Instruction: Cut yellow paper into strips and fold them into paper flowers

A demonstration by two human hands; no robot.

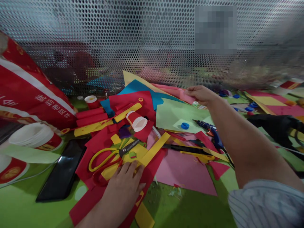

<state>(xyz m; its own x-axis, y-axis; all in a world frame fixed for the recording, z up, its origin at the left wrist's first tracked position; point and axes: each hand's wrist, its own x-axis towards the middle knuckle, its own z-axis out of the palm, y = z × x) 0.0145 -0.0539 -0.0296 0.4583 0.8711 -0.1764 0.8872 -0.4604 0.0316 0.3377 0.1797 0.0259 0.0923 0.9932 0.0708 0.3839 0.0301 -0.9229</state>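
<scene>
My left hand [121, 188] lies with fingers stretched over red paper [83, 202] and a yellow paper strip [156, 148], holding nothing. Just beyond its fingertips are scissors [103, 158] with yellow and red handles, blades apart. At the back of the pile, my right hand [200, 95] pinches the edge of a pink paper [177, 91]. Beneath that arm are a pale green sheet [169, 114], a blue bottle cap [185, 126] and a dark blue glue gun [213, 133]. A small red-and-white paper cup [136, 121] lies on its side mid-pile.
A perforated metal panel [142, 38] stands behind the table. To the left are a red bag [30, 88], stacked paper cups [35, 136] and a black phone [63, 172]. A yellow-and-black cutter [190, 150] lies over pink paper [185, 174]. A black object [270, 126] sits right.
</scene>
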